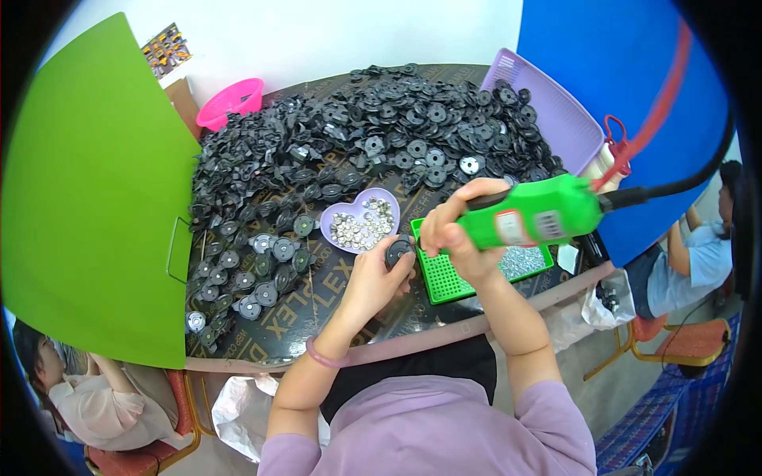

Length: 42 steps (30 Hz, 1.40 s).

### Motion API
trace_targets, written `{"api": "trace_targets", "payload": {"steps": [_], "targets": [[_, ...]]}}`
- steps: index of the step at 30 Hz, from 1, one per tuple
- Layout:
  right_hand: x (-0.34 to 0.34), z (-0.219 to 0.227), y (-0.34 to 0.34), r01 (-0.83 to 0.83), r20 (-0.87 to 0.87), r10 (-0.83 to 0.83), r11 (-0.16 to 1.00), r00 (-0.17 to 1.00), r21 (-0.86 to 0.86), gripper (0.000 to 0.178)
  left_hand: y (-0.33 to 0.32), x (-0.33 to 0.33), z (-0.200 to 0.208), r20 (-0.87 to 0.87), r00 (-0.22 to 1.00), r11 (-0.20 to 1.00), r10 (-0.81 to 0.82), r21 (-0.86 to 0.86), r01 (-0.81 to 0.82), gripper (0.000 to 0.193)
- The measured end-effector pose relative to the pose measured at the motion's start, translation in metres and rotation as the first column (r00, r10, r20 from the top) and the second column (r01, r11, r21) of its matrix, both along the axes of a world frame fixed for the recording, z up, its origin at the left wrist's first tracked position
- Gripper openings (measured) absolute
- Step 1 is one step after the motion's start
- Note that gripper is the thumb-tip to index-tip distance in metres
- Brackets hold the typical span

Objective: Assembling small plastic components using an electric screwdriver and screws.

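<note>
Between the fingers of my left hand [370, 279] is a small round black plastic part [399, 251], held above the table's near middle. My right hand [462, 228] is wrapped round a green electric screwdriver [559, 208]; its front end points left toward the black part. Whether its tip touches the part is hidden by my fingers. Just beyond my left hand lies a purple heart-shaped dish [375, 193] with small shiny metal pieces. Under my right hand, a green perforated tray [441, 279] holds many small silvery pieces, perhaps screws.
A large heap of black round parts [349, 119] covers the table's far side; more parts [266, 294] lie at left. A pink basket [232, 103] and purple basket [556, 111] stand behind. Green [95, 198] and blue panels [603, 95] flank the table. A black cable [675, 189] trails right. People sit on both sides.
</note>
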State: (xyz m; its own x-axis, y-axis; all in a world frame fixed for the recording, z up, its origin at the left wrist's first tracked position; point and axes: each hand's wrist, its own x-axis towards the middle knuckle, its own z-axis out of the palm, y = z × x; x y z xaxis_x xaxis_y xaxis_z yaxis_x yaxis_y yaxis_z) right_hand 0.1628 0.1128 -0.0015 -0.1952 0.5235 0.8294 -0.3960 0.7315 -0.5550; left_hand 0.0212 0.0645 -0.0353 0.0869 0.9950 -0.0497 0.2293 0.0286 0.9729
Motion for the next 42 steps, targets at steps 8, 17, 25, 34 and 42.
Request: {"api": "trace_targets", "payload": {"steps": [8,17,25,34,42], "targets": [[0.008,0.009,-0.008,-0.491,-0.513,0.378,0.865,0.771,-0.102,0.034,-0.133,-0.093,-0.001,-0.412,0.862,0.946,0.295,-0.001,-0.325,0.025],[0.017,-0.001,0.012,-0.233,-0.407,0.181,0.969,0.895,-0.082,0.030,-0.295,-0.242,-0.054,-0.902,0.410,0.591,0.135,-0.259,-0.764,0.060],[0.016,-0.012,0.011,-0.195,-0.367,0.118,0.964,0.923,-0.182,0.032,-0.187,-0.254,-0.013,-0.726,0.191,0.445,0.660,0.173,-0.879,0.042],[0.014,-0.015,0.011,-0.129,-0.334,0.054,0.970,0.941,-0.208,0.030,-0.119,-0.291,-0.036,-0.898,0.018,0.617,0.440,0.288,-0.732,0.041],[0.023,-0.021,0.027,0.151,-0.083,-0.180,0.950,0.980,-0.273,0.030,-0.083,-0.232,0.017,-0.455,0.008,0.441,0.890,0.858,-0.263,0.024]]}}
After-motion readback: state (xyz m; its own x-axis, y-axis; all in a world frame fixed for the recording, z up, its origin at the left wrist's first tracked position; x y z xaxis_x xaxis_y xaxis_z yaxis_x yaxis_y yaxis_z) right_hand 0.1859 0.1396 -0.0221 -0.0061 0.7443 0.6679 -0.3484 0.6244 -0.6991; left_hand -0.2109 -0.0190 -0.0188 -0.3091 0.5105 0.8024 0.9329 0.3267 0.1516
